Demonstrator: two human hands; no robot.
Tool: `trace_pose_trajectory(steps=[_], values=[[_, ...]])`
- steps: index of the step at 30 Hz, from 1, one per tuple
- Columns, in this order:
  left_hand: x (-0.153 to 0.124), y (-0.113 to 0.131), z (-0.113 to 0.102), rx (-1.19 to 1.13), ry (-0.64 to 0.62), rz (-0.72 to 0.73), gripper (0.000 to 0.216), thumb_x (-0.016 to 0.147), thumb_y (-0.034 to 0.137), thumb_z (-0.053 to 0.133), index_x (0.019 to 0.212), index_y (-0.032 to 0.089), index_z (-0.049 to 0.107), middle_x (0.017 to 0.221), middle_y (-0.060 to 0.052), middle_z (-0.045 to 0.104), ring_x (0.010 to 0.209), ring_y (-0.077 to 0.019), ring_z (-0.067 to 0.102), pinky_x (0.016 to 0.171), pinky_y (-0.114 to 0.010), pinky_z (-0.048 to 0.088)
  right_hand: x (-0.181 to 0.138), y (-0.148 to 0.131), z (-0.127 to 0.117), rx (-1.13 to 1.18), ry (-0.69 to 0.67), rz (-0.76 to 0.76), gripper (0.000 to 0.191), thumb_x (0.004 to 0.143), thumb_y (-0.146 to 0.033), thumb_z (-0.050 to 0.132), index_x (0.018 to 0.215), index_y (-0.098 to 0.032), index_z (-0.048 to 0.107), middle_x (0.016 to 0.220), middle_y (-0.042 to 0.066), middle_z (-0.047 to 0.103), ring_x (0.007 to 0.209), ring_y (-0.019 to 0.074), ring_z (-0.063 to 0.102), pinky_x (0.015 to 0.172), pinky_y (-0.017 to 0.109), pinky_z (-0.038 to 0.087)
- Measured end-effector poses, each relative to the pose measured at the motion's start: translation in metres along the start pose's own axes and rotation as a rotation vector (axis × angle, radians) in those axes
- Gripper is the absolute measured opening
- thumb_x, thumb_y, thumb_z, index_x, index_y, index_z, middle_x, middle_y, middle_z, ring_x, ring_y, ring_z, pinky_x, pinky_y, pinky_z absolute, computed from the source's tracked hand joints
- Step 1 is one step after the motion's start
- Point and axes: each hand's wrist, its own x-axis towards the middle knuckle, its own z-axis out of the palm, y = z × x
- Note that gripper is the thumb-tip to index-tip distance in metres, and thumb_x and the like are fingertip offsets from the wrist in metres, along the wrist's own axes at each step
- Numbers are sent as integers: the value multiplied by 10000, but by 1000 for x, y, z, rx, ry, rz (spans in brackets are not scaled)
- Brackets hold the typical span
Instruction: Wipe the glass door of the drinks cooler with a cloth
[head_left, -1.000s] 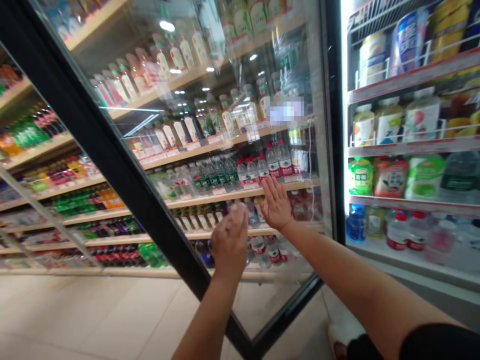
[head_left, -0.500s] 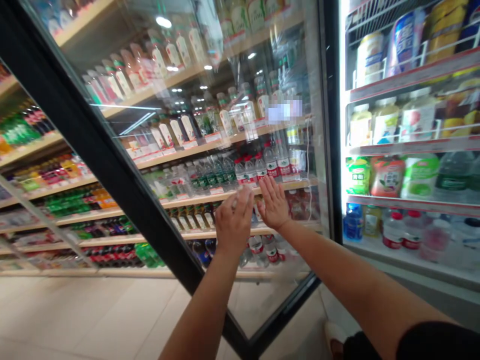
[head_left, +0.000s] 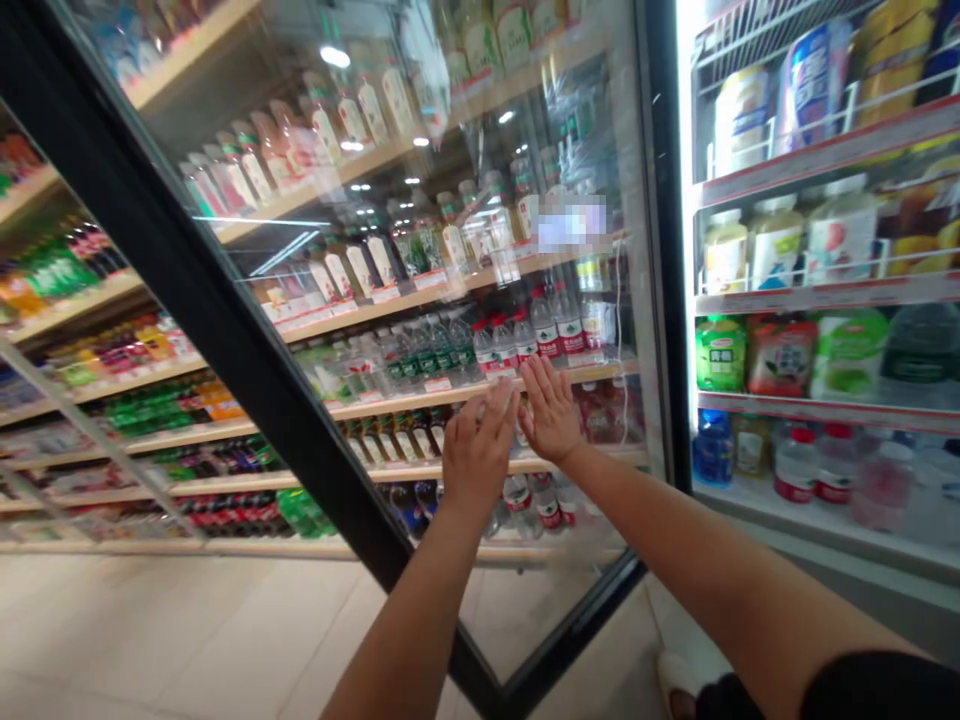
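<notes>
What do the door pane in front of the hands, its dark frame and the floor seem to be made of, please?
Door pane: probably clear, glossy glass, since shelves show through it and bright spots glint on it.
Dark frame: smooth, black metal or plastic; its look leaves that open.
Floor: pale, smooth-looking tile, perhaps ceramic or stone, going by the straight joint lines.

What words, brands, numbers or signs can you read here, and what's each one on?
"青梅", as best it reads: on the green pouch in the lit cooler.
Too blurred to read: the lettering on the red pouch and the tilted blue can.
Too small to read: labels on the red-capped bottles seen through the glass door, and the cooler's shelf strips.
No number is legible.
</notes>
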Motion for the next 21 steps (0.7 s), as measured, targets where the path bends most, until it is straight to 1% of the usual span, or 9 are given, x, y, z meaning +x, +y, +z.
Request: trace_pose_trajectory(steps=[4, 6, 8, 11, 13, 14, 18, 19, 21], values=[[19, -27, -11, -11, 127, -226, 506, 943, 122, 467, 1419, 291, 485, 1438, -33, 541, 1218, -250, 483, 1010, -413, 407, -1, 0, 0, -1, 22, -11, 603, 997, -356, 300, 1555, -139, 221, 1555, 153, 393, 1504, 237, 239, 1201, 464, 195], [20, -32, -13, 5, 182, -304, 536, 943, 118, 456, 1445, 305, 451, 1464, -43, 511, 1251, -254, 455, 1030, -427, 393, -1, 1, 0, -4, 29, -18, 605, 997, -356, 303, 1555, -137, 219, 1552, 155, 397, 1504, 236, 238, 1196, 460, 207], [6, -22, -9, 7, 154, -289, 559, 945, 115, 446, 1473, 297, 408, 1463, -51, 512, 1248, -251, 459, 1017, -419, 403, 0, 1, 0, -8, 36, -21, 604, 997, -355, 304, 1553, -132, 224, 1549, 158, 401, 1505, 235, 236, 1194, 457, 210], [-19, 3, -2, 2, -7, -116, 582, 939, 103, 457, 1486, 288, 385, 1438, -15, 541, 1211, -230, 494, 953, -372, 441, 0, 2, -1, -10, 48, -25, 605, 994, -358, 313, 1549, -128, 237, 1548, 159, 403, 1504, 233, 238, 1196, 453, 206], [-20, 6, -3, 45, -60, -64, 573, 939, 108, 465, 1481, 281, 396, 1446, 6, 534, 1205, -231, 495, 933, -368, 452, 1, 1, -1, -11, 40, -20, 604, 992, -359, 313, 1548, -133, 243, 1550, 156, 400, 1502, 231, 245, 1200, 455, 200], [-15, 0, -6, 68, -51, -89, 567, 942, 111, 460, 1481, 277, 397, 1456, 7, 523, 1212, -239, 488, 945, -382, 451, 1, 1, 0, -13, 32, -15, 602, 992, -358, 309, 1548, -137, 246, 1551, 154, 400, 1501, 230, 248, 1201, 457, 199], [19, -35, -20, 73, 88, -294, 561, 954, 130, 421, 1492, 280, 370, 1520, -18, 442, 1272, -290, 436, 1021, -484, 423, 0, 1, 0, 0, 12, -4, 604, 987, -350, 309, 1549, -137, 248, 1557, 155, 388, 1501, 241, 246, 1201, 474, 200], [21, -38, -20, 66, 110, -317, 566, 952, 126, 420, 1496, 273, 363, 1530, -28, 428, 1286, -294, 427, 1031, -496, 420, 0, 0, 0, 6, 10, -3, 609, 986, -350, 315, 1551, -135, 242, 1560, 157, 383, 1501, 244, 246, 1202, 477, 199], [12, -30, -16, 62, 105, -289, 579, 945, 113, 432, 1500, 260, 356, 1508, -44, 457, 1282, -277, 443, 1032, -473, 429, -1, 0, 1, 15, 9, -1, 615, 985, -349, 323, 1554, -134, 231, 1563, 158, 378, 1502, 245, 243, 1205, 481, 192]])
